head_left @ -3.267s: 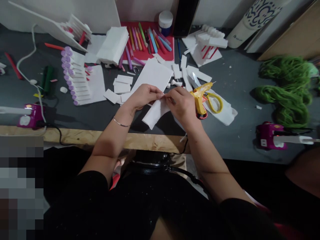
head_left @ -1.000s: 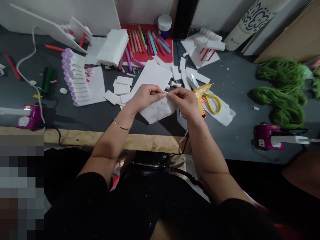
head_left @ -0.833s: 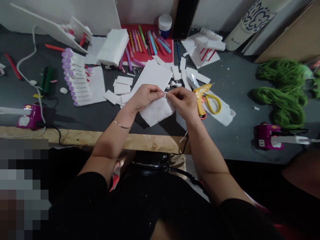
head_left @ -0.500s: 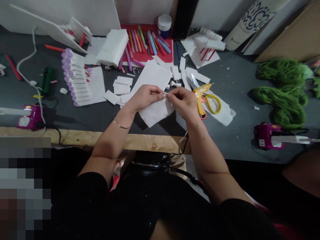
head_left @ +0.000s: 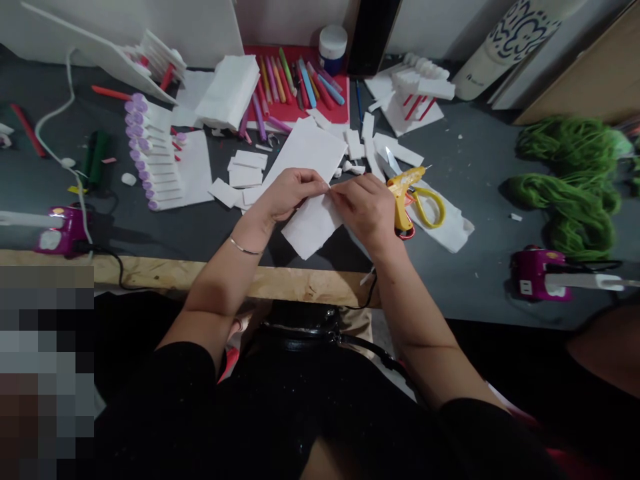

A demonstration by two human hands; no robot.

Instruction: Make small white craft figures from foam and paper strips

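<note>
a grey table [head_left: 490,267], wooden edge [head_left: 290,283] near, pale wall [head_left: 295,20] far; left hand [head_left: 294,192] and right hand [head_left: 367,207] both pinch white paper [head_left: 311,230]

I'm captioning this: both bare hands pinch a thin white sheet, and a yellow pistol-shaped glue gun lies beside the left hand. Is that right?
Not quite: in the head view, the yellow pistol-shaped glue gun lies beside the right hand, not the left hand. Both hands do pinch the thin white sheet.

Dark grey table [head_left: 493,277], green yarn [head_left: 575,193], red sheet [head_left: 339,113], white pieces [head_left: 245,177]
</note>
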